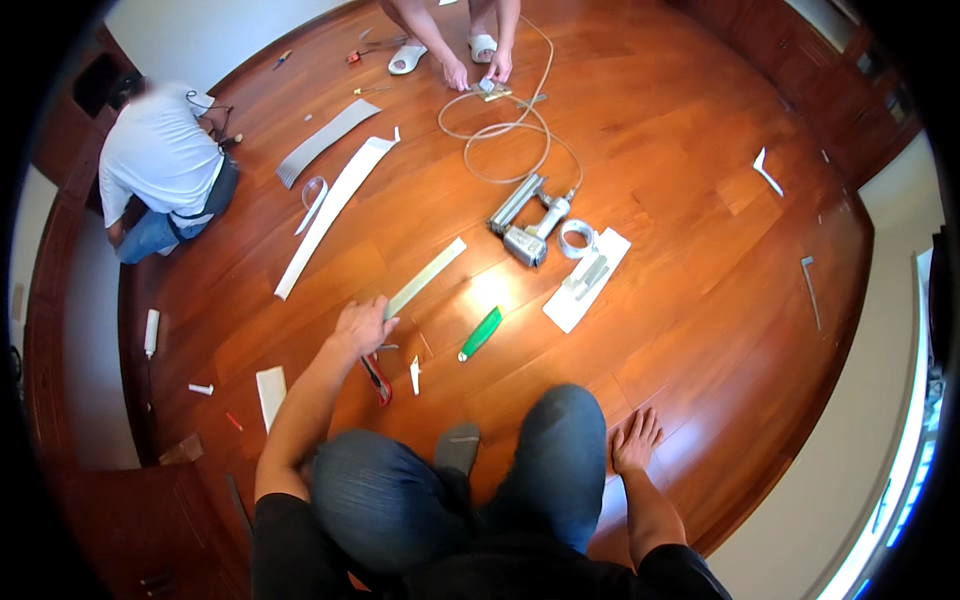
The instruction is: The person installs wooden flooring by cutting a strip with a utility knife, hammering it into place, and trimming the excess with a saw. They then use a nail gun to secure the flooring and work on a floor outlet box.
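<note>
My left hand (362, 325) is closed on the near end of a long, flat, pale greenish strip (428, 276), which points away to the right over the wooden floor. Just below that hand lies a red-handled tool (377, 380), partly hidden by the wrist. A small white offcut (415, 375) rests beside it. Farther right is a green-handled tool (482, 333); its exact kind is unclear. My right hand (637, 440) presses flat against the floor beside my right knee, fingers spread, holding nothing.
Ahead lie a nail gun (530, 222) with a looped air hose (548, 135), a tape roll (576, 239) and a white sheet (570, 312) bearing grey pieces. Long white trim (335, 215) lies left. One person (160, 165) crouches left; another's hands (498, 68) work at the far side.
</note>
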Demonstrator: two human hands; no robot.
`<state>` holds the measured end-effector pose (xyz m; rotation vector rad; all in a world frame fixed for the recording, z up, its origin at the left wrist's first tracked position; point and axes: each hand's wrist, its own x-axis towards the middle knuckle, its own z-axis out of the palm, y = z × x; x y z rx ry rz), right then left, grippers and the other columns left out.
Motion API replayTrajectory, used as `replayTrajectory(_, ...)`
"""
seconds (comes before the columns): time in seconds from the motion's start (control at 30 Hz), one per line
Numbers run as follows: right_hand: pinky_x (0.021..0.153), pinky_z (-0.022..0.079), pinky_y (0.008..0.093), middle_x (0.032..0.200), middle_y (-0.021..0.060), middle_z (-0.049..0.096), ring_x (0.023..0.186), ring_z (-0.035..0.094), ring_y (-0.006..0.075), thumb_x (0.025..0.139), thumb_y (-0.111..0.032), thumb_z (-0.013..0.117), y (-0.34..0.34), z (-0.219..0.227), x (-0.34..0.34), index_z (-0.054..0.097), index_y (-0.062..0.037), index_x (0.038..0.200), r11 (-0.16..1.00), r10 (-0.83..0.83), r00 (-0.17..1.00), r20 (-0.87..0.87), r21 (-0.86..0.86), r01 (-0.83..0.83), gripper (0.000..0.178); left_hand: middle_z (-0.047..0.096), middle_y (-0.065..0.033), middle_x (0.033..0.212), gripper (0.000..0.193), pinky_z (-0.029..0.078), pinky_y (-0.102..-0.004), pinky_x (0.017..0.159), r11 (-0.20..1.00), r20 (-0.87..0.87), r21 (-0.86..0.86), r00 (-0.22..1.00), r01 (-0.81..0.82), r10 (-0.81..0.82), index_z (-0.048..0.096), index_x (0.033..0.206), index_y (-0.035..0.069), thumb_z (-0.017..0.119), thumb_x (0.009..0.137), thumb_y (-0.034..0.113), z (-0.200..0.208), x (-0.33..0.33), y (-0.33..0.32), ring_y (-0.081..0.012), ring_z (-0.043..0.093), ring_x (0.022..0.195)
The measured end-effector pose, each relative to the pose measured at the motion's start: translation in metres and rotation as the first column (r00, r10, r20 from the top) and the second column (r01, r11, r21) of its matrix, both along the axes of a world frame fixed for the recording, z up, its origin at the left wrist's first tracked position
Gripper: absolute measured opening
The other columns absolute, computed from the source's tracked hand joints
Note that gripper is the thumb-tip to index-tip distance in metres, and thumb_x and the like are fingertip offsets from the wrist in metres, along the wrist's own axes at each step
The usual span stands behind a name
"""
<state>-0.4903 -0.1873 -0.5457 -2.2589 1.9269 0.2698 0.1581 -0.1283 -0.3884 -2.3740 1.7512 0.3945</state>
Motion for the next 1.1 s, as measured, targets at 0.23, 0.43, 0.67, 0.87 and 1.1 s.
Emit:
replayTrajectory(0.23,0.126,0.004,0.0625,0.170,0.0276,0.015,0.157,0.012,0.0456,0.099,-0.048,0.050,-0.007,-0.005,0.000,0.028,-0.0022,0.160,0.998,-0.027,0.998,0.058,0.060,0.023,0.079,0.064,-0.0231,0.114,0.039,0.051,-0.0522,0.090,0.974,-0.127,-0.119,0.976,-0.192,0.177,0.058,0.115,0.001,0.060,0.102,0.038,-0.083,0.044,-0.069,-0.0409,0.066,0.104)
replayTrajectory(0.43,0.124,0.007,0.0677,0.164,0.0346,0.021,0.153,0.015,0.0536,0.093,-0.047,0.052,-0.011,0.000,0.009,0.032,0.0073,0.154,0.998,-0.013,0.998,0.059,0.056,0.010,0.084,0.062,-0.0207,0.110,0.034,0.052,-0.0524,0.089,0.942,-0.120,-0.159,0.953,-0.295,0.278,0.058,0.111,0.001,0.065,0.099,0.032,-0.118,0.071,-0.102,-0.0408,0.064,0.101)
replayTrajectory(0.67,0.125,0.007,0.0665,0.164,0.0355,0.018,0.153,0.014,0.0543,0.091,-0.043,0.059,-0.022,0.008,0.011,0.030,0.0097,0.153,0.987,-0.002,1.000,0.026,0.159,-0.002,0.087,0.061,-0.0190,0.109,0.036,0.050,-0.0513,0.089,0.919,-0.104,-0.155,0.931,-0.362,0.349,0.058,0.112,0.002,0.068,0.096,0.033,-0.120,0.081,-0.117,-0.0387,0.062,0.106)
replayTrajectory(0.87,0.126,0.004,0.0637,0.167,0.0342,0.008,0.155,0.007,0.0528,0.094,-0.046,0.058,-0.035,0.023,0.012,0.017,0.0097,0.159,0.912,-0.046,0.996,-0.082,0.404,0.075,0.095,0.060,-0.0203,0.116,0.040,0.049,-0.0523,0.093,0.879,-0.191,-0.223,0.903,-0.421,0.384,0.061,0.117,0.004,0.068,0.096,0.037,-0.108,0.106,-0.186,-0.0398,0.059,0.112)
replayTrajectory(1.1,0.127,0.011,0.0595,0.167,0.0350,0.004,0.155,0.006,0.0535,0.097,-0.046,0.060,-0.059,0.051,0.034,0.012,0.0109,0.160,0.846,-0.042,0.995,-0.095,0.526,0.085,0.098,0.047,-0.0232,0.151,0.048,0.033,-0.0534,0.117,0.614,-0.202,-0.522,0.785,-0.592,0.585,0.056,0.138,0.005,0.062,0.101,0.035,-0.167,0.186,-0.312,-0.0397,0.042,0.141)
